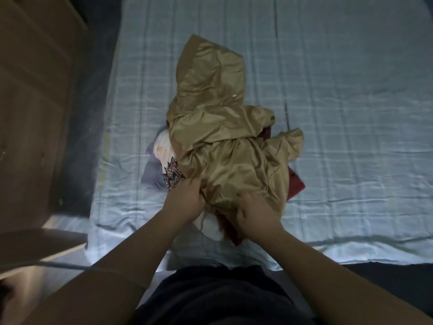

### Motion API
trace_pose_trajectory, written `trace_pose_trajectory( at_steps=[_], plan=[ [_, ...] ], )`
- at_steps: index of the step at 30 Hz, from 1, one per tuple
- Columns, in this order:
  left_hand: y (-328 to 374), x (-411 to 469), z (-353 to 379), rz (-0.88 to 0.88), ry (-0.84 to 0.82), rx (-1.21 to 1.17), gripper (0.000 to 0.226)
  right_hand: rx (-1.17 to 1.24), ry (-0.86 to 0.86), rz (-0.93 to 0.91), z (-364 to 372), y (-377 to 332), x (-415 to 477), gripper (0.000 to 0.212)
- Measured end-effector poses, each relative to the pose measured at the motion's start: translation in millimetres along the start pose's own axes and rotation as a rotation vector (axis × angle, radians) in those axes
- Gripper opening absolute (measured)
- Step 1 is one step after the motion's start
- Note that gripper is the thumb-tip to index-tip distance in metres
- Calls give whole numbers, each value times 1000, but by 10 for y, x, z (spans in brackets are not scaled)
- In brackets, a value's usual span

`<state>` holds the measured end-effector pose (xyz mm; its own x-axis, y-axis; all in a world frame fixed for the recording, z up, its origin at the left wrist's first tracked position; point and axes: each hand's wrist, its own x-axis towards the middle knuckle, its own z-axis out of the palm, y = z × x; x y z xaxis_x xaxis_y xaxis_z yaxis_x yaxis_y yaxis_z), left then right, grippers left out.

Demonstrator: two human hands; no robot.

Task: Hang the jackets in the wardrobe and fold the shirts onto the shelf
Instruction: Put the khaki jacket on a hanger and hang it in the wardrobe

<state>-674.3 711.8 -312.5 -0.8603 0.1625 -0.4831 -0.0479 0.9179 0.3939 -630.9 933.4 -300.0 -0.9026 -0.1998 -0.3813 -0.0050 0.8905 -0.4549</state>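
Dim, bluish light; soft focus; edges blurred, wide-angle warped; left side dark.

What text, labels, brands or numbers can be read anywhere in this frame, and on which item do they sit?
None can be read.
White shirt: dark graphic print, possibly with lettering at its top, too blurred to read.
Tan jacket: small dark tab at one edge, too small to read.
Maroon garment and bed sheet: no markings show.

I count one gold jacket (225, 141), one printed white shirt (167, 158), one maroon garment (295, 186), and my two hands, left hand (187, 198) and right hand (255, 211).
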Motion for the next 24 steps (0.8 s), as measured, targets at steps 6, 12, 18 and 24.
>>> trace_pose_trajectory(
  at_steps=[6, 12, 18, 24],
  plan=[
    [-193, -191, 366, -158, -101, -39, 38, -8, -196, -204, 418, -90, 160, 44],
    [-515, -371, 797, -314, -156, -128, 29, -199, -431, -256, 828, -135, 321, 54],
    [-712, -351, 1068, -290, -178, -210, 36, -510, -172, -190, 1166, 4, 508, 44],
    [-846, -121, 1236, -252, -159, -276, 45, -615, -180, -148, 1352, 166, 732, 57]
  ],
)
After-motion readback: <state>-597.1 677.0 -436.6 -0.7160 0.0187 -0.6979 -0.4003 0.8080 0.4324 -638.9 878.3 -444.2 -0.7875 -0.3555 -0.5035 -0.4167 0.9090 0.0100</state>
